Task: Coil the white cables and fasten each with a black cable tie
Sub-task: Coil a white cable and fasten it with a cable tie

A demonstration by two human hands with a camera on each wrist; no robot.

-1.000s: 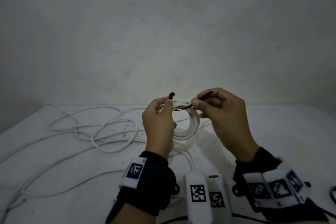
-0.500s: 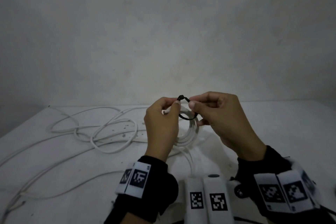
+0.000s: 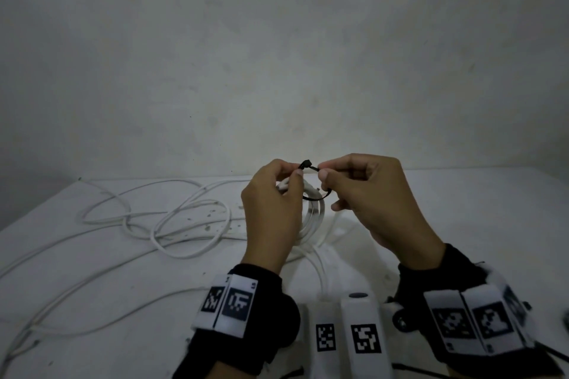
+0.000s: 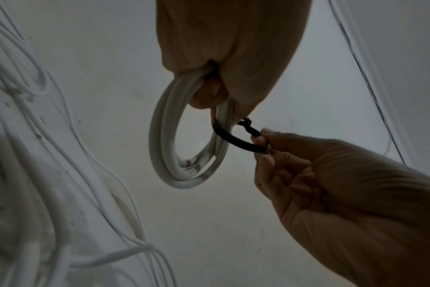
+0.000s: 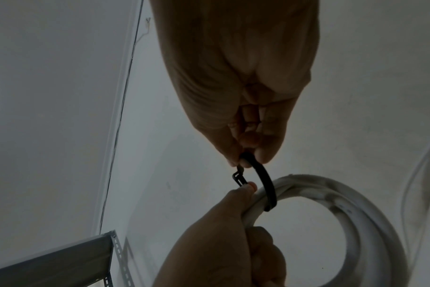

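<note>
A white cable coil hangs above the table between both hands. My left hand grips the top of the coil, its thumb and forefinger also pinching the head of the black cable tie. The tie forms a loose loop around the coil's strands. My right hand pinches the tie's strap just right of the head.
Loose white cables sprawl over the white table to the left. Two white blocks with black markers lie at the near edge. A grey perforated shelf frame shows in the right wrist view. A wall stands behind.
The tie, open with its ends apart a second ago, is now bent into a closed loop around the coil. Both hands have drawn together at the tie's head.
</note>
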